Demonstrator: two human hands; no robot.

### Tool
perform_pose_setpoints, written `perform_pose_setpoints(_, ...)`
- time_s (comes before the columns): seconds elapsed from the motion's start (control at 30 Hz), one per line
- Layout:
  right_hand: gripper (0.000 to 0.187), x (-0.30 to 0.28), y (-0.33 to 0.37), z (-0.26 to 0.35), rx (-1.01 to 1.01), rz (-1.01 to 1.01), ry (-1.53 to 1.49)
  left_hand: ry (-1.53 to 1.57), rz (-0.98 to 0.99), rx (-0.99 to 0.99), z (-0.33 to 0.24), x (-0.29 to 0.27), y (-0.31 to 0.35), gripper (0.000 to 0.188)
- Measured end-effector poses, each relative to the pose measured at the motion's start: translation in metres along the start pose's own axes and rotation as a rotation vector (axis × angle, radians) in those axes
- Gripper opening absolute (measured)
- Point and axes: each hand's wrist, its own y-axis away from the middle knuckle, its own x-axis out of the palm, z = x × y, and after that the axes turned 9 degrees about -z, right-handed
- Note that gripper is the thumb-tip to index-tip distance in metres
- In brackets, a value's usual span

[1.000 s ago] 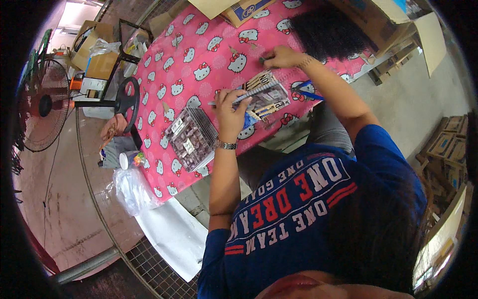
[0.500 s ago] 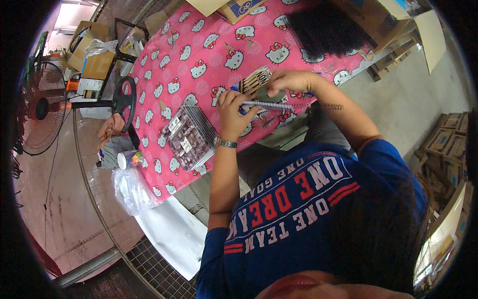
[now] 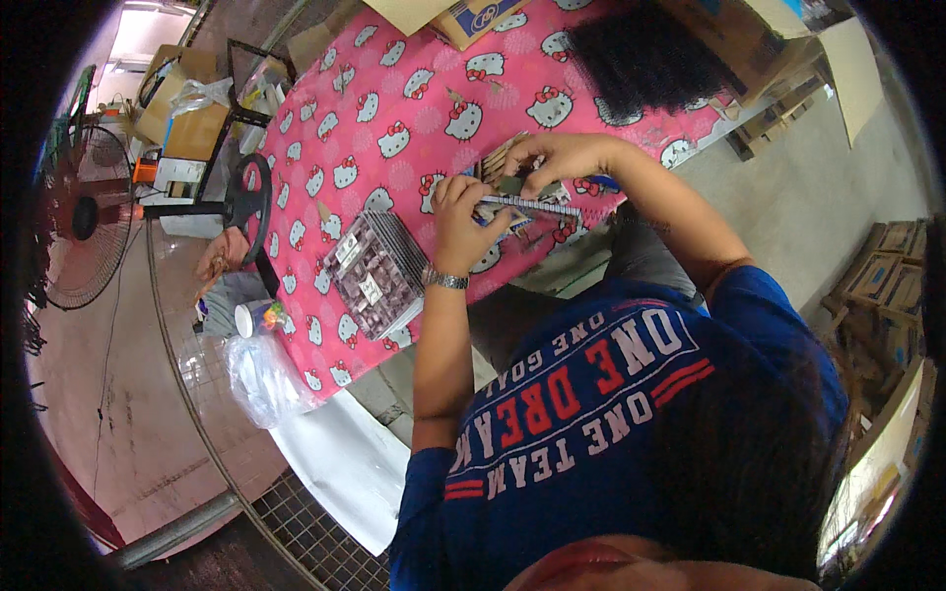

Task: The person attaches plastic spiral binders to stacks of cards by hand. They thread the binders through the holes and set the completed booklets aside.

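Clutter first: clear tray of small packed parts (image 3: 374, 274) sits left of the hands on the table, nothing between it and them. Black bristly pile (image 3: 641, 54) at the far right end of the table, cardboard box (image 3: 473, 18) at the far edge. Near-left corner has a small white cup (image 3: 248, 318) and a clear plastic bag (image 3: 258, 379) hanging off the edge. Black stand with round plate (image 3: 241, 202) left of the table, pedestal fan (image 3: 74, 212) further left, boxes stacked beyond it. Table is covered in a pink cartoon-cat cloth (image 3: 384, 108); bare concrete floor, more cartons at the right. The thing in hand: flat striped strip (image 3: 527, 205), thin and long, held level just above the cloth at the near table edge, with similar striped pieces under it. Left hand (image 3: 465, 212) is curled shut round the strip's left end; right hand (image 3: 552, 158) pinches down on it from the far side, fingers bent, something small and dark under them, can't tell what.
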Motion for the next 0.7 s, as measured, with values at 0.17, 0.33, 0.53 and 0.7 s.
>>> perform_pose_setpoints(0.17, 0.035, 0.004, -0.012, -0.010, -0.010, -0.027, 0.015, 0.081, 0.013, -0.068, 0.012, -0.002, -0.003, 0.032)
perform_pose_setpoints(0.33, 0.037, 0.003, -0.019, -0.016, 0.000, -0.012, -0.286, 0.099, -0.093, -0.189, 0.017, -0.010, 0.001, 0.035)
perform_pose_setpoints(0.53, 0.038, 0.003, -0.019, -0.006, -0.041, 0.146, -0.663, 0.312, 0.012, -0.369, 0.029, -0.006, 0.012, 0.036)
perform_pose_setpoints(0.7, 0.039, 0.006, -0.007, -0.007, 0.018, 0.098, -0.698, 0.469, 0.126, -0.441, 0.025, 0.004, 0.019, 0.034)
